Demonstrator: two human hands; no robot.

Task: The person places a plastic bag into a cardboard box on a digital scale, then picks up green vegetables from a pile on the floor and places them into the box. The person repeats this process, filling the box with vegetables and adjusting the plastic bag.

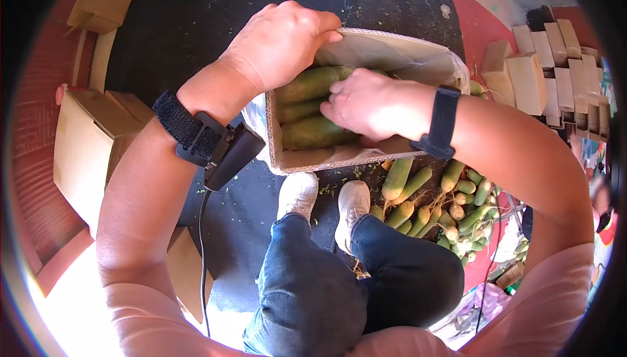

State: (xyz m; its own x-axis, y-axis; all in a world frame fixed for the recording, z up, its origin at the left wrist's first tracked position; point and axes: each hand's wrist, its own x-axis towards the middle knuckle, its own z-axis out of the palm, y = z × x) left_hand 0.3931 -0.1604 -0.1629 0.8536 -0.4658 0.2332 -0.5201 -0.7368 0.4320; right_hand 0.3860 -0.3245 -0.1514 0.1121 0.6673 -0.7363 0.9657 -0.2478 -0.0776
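An open cardboard box (pixel 385 49) stands on the dark floor just beyond my feet. Several long green radishes (pixel 313 134) lie side by side at its left end, and clear plastic shows along its edges. My left hand (pixel 284 40) is closed on the box's far rim, near the left corner, with thumb and fingers pinching the cardboard. Down inside the box, my right hand (pixel 372 104) has its fingers curled over the right ends of the radishes. That hand and its wrist hide part of the box's contents.
A pile of loose green radishes (pixel 450 200) lies on the floor to the right of my shoes. Cardboard boxes (pixel 85 148) stand at the left, and stacked cartons (pixel 555 63) at the far right. A black cable (pixel 203 246) hangs from the device on my left wrist.
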